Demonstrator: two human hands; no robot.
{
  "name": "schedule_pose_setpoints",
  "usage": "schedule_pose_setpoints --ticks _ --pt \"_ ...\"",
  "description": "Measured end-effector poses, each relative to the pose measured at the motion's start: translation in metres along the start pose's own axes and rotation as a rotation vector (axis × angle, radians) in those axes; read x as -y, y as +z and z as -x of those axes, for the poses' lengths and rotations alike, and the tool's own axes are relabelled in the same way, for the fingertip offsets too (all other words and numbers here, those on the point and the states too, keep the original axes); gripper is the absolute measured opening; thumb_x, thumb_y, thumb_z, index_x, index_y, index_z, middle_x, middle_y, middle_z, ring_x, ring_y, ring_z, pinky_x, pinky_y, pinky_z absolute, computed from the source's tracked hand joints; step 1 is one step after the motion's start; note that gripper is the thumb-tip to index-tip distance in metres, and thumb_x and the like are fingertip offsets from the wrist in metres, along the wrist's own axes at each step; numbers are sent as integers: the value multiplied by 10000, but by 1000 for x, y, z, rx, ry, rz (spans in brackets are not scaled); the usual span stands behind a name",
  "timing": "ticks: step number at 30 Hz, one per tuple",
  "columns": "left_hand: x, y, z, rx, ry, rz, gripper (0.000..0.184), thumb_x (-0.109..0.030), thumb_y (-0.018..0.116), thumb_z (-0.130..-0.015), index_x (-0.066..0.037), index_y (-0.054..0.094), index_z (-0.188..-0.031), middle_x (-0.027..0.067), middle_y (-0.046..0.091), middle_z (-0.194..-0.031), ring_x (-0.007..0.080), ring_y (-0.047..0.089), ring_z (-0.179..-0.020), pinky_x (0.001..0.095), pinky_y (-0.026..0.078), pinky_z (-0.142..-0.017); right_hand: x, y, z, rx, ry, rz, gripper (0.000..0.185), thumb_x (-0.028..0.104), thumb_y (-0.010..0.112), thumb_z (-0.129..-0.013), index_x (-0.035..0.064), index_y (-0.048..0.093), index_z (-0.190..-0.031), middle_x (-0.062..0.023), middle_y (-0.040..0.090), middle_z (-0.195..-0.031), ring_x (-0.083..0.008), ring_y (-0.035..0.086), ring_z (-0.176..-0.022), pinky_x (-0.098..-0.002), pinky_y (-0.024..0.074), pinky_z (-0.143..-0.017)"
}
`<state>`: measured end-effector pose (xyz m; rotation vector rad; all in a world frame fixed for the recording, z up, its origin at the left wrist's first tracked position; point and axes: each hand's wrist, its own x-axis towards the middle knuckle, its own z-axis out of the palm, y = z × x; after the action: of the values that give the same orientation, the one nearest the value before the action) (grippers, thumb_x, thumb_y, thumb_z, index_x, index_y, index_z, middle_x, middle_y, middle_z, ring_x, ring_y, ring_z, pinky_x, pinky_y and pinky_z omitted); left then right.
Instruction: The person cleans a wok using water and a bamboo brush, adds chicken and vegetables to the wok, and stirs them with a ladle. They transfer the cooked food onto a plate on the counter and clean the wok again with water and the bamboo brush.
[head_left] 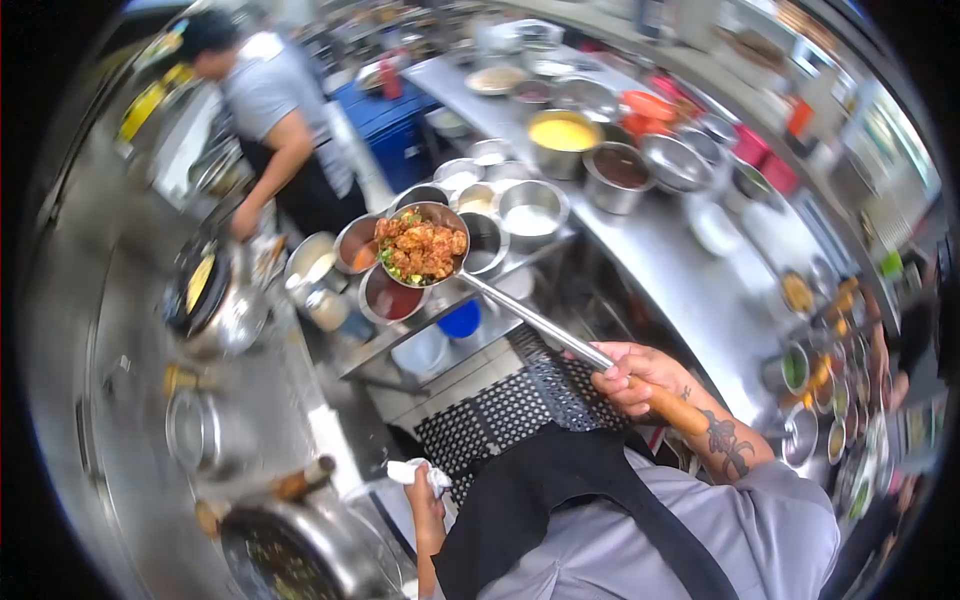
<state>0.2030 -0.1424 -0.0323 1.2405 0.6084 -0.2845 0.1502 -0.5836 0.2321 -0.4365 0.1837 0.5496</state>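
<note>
Left hand (426,500): closed around a white cloth (417,475)
Right hand (627,380): wrapped about the wooden grip (675,408) of a metal ladle (535,321)
In the ladle: browned food (425,245) with green bits (390,268), held over metal pots (543,239)
Steel bench (668,285), beyond: carries a pot (565,160) with yellow contents (563,132)

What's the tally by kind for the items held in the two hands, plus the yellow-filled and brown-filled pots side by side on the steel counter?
Ladle: 1, in the right hand
White cloth: 1, in the left hand
Pots: 2, a yellow-filled pot and a brown-filled pot
Total: 4
</note>
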Motion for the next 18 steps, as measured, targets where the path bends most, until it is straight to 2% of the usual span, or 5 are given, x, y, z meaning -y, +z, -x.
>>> schedule_pose_setpoints --ticks 3,7,9,14,18 --pt "8 35 -14 100 -95 -142 229 -113 609 -834 -45 543 -1042 62 566 -812 190 579 -605 346 475 -466 -3 -14 70 -117 -209 4 552 16 476 -881 37 326 -1411 -21 426 -692 -45 414 -405 -214 363 -346" --pt "18 94 -23 148 -138 -265 242 -122 610 -837 -28 564 -1055 66 589 -837 197 598 -627 337 486 -490 -14 -17 153 -285 -457 -94 493 21 437 -904 51 359 -1390 -8 413 -696 -46 393 -413 -232 402 -364" --pt "17 118 -17 244 -133 -312 265 -123 631 -825 -20 581 -1063 71 611 -857 199 618 -676 336 500 -528 -17 -30 185 -360 -567 -144 455 20 427 -900 64 406 -1353 -7 414 -697 -45 386 -413 -229 377 -357" --pt "31 151 -29 319 -90 -376 281 -128 658 -806 -24 584 -1057 67 617 -866 192 619 -697 336 505 -548 5 -81 229 -798 -706 108 446 0 475 -876 84 434 -1312 -14 437 -692 -67 411 -413 -261 384 -352" --pt "30 164 -21 310 -110 -402 247 -117 652 -809 -26 579 -1027 68 610 -866 193 604 -672 331 499 -575 40 -132 221 -1161 -731 261 630 -4 519 -799 22 355 -1407 -14 479 -643 -110 456 -408 -284 393 -350"
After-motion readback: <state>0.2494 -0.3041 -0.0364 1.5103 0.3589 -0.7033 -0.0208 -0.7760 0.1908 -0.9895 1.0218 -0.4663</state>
